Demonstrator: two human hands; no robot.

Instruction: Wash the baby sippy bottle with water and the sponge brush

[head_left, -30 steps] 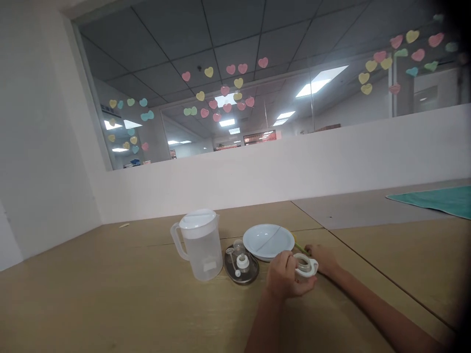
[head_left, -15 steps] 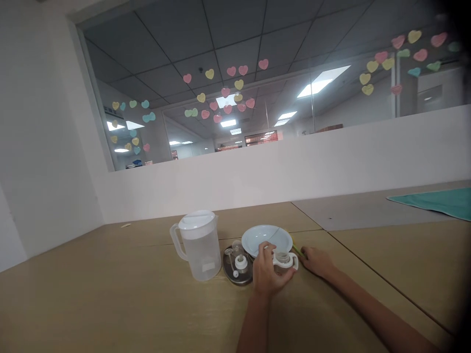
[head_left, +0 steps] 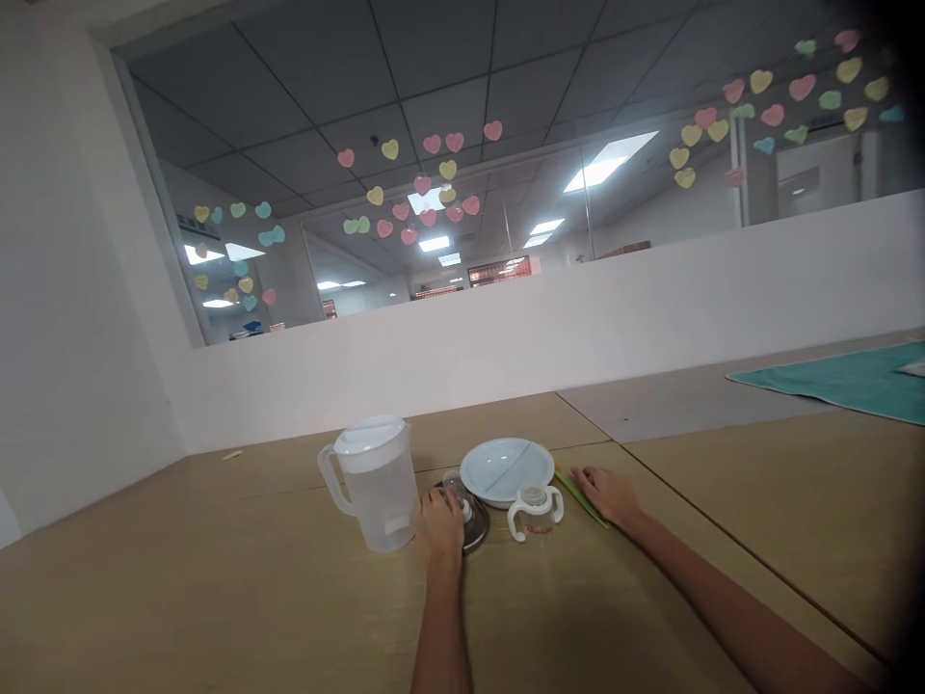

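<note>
My left hand (head_left: 439,525) reaches over a small dark metal tray (head_left: 477,537), with its fingers curled down. Part of a white bottle fitting (head_left: 466,508) shows beside the fingertips, and a small clear cup (head_left: 452,479) stands behind them. What the fingers hold, if anything, is hidden. A clear baby bottle (head_left: 536,520) with two white handles stands upright on the table, apart from both hands. My right hand (head_left: 608,494) rests open on the table. Beside its fingers lies a thin green strip-like item (head_left: 584,498), of a kind I cannot make out.
A lidded translucent pitcher (head_left: 377,492) stands left of the tray. Behind the bottle is a pale blue-white bowl (head_left: 506,472) with a thin line across it. A teal cloth (head_left: 831,381) lies far right. The white wall (head_left: 434,357) and window bound the table's back.
My left hand has let go of the baby bottle, which now stands on the table, and has moved left over the tray. My right hand has stayed by the green item. The view has shifted slightly right.
</note>
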